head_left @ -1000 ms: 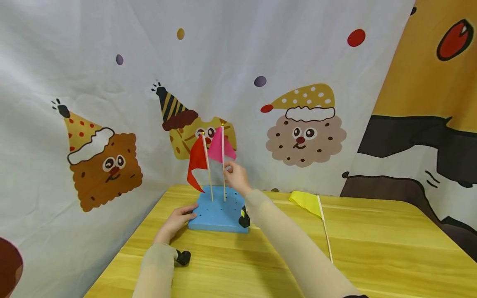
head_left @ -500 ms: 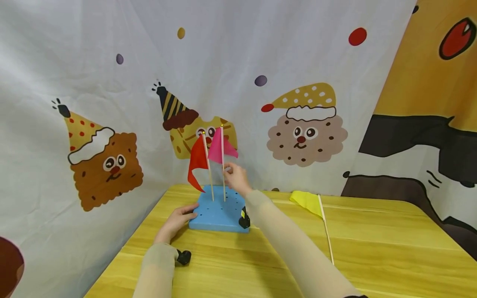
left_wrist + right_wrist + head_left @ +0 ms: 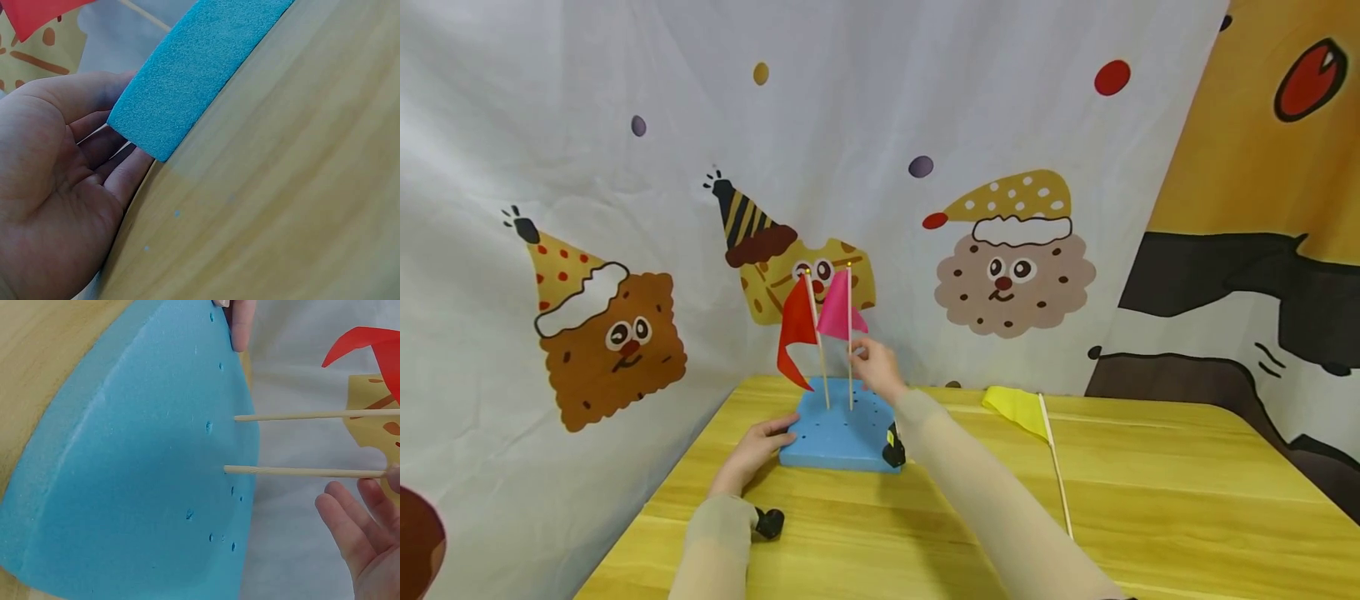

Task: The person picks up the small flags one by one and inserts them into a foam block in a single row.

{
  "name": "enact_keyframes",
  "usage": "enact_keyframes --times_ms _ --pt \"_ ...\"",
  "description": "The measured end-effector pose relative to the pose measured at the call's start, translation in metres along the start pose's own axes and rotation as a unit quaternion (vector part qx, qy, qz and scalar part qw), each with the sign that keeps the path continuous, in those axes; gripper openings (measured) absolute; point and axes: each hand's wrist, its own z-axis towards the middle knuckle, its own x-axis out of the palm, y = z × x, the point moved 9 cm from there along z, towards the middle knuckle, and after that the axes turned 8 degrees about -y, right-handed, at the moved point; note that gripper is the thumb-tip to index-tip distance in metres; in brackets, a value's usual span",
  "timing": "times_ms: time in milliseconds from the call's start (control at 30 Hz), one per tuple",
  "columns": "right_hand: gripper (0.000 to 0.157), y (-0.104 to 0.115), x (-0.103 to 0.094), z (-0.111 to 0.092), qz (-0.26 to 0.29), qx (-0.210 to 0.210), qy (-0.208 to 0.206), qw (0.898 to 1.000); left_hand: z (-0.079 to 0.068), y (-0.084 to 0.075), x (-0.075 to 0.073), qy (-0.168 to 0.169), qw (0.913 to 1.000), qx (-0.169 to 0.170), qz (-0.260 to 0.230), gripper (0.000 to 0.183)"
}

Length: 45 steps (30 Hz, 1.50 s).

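A blue foam block (image 3: pixel 838 437) with small holes lies on the table. Two flags stand up from it: a red one (image 3: pixel 797 321) and, to its right, a pink one (image 3: pixel 837 310). My right hand (image 3: pixel 877 367) pinches the pink flag's thin wooden stick (image 3: pixel 306 471) below the cloth, its other fingers loosely spread. The lower end of that stick meets the block's top; how deep it sits cannot be seen. My left hand (image 3: pixel 756 450) holds the block by its left edge, thumb on top and fingers (image 3: pixel 128 175) against the side.
A yellow flag (image 3: pixel 1018 411) lies on the table (image 3: pixel 1187 492) to the right, its stick pointing towards me. Behind the table hangs a white cloth (image 3: pixel 880 108) printed with cartoon biscuits. Several more holes (image 3: pixel 189 514) dot the block around the sticks.
The pink flag and my right hand on its stick have come down slightly. The left hand, the block and the red flag keep their places. My head view has tilted a little.
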Motion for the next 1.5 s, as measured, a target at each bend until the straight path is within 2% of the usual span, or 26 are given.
enact_keyframes --times_ms 267,433,633,767,933,1133,1300,1500 --pt "0.024 -0.006 -0.005 -0.004 -0.007 0.009 0.010 1.000 -0.001 -0.005 0.008 0.009 0.9998 0.010 -0.013 0.046" --pt "0.026 -0.017 -0.010 -0.011 0.009 0.031 0.014 0.999 0.001 -0.007 0.012 0.012 0.9997 0.014 -0.014 0.045" --pt "0.024 -0.048 -0.023 -0.022 0.037 0.069 0.010 0.997 0.003 -0.007 0.013 0.006 1.0000 0.003 -0.005 0.044" --pt "0.025 -0.070 -0.039 -0.034 0.069 0.101 0.019 0.992 0.003 -0.006 0.012 0.003 1.0000 0.003 -0.001 0.043" --pt "0.025 -0.090 -0.076 -0.053 0.094 0.123 0.022 0.988 0.002 -0.003 0.012 0.006 0.9999 0.012 0.006 0.044" --pt "0.028 -0.117 -0.138 -0.080 0.112 0.151 -0.010 0.982 0.001 -0.003 0.009 0.003 0.9999 0.010 0.011 0.044" --pt "0.034 -0.138 -0.191 -0.106 0.111 0.176 -0.039 0.977 0.002 -0.003 0.007 0.004 0.9999 0.011 0.001 0.045" --pt "0.038 -0.165 -0.243 -0.135 0.080 0.168 -0.067 0.980 -0.002 -0.001 0.004 0.014 0.9998 0.015 -0.001 0.046"
